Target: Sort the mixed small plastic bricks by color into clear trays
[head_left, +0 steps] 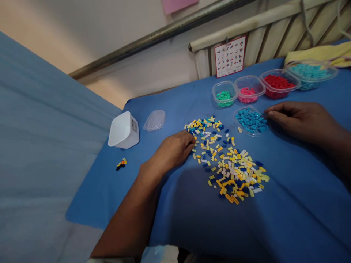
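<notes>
My left hand (177,149) rests at the left edge of a spread of small building bricks (236,168) in yellow, white, dark blue and some lighter blue. Its fingers curl down among the bricks, and what they hold, if anything, is hidden. My right hand (300,117) is beside a shallow clear plastic dish (256,135) of blue bricks (251,119). Thumb and forefinger are pinched together close to the dish's right rim. Whether anything is between them is too small to tell. A lone yellow brick (239,130) lies just left of the dish.
Clear tubs hold green bricks (224,96), pink bricks (247,94), red bricks (278,82) and turquoise bricks (309,71) along the back. A white tub (124,130), a clear lid (155,120) and a few black, orange and yellow pieces (121,163) are left. A picture card (229,56) stands behind.
</notes>
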`<state>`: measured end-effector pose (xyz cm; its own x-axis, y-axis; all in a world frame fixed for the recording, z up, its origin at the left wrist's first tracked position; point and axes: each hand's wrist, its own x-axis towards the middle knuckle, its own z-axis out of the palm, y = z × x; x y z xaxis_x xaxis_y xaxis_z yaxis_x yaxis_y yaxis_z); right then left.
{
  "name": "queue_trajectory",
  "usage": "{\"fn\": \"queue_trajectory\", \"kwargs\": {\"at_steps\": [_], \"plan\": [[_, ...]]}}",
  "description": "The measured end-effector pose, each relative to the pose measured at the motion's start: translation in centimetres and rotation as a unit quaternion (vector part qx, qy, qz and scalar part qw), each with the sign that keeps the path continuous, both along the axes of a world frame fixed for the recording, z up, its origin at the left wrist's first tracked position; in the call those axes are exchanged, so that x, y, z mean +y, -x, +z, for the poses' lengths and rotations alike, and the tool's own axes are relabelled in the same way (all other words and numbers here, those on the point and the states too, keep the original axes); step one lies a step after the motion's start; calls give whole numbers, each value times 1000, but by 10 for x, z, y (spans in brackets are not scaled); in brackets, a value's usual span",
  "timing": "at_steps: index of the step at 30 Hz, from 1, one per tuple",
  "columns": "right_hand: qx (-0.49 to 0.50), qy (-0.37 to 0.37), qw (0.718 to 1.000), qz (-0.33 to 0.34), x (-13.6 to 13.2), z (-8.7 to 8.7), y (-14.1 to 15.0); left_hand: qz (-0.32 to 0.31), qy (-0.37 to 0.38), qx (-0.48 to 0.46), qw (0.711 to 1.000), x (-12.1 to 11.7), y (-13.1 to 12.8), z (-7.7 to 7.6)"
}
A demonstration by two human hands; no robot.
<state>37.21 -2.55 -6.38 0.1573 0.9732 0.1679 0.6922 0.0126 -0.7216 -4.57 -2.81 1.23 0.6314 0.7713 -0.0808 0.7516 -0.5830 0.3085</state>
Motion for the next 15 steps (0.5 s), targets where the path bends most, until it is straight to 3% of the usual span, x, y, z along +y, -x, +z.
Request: {"fn": "queue_trajectory", "kwargs": {"at_steps": [15], "plan": [[-21, -7, 1000, 2, 1, -1, -2, -14, 24, 3, 1000, -4, 1, 2]]}}
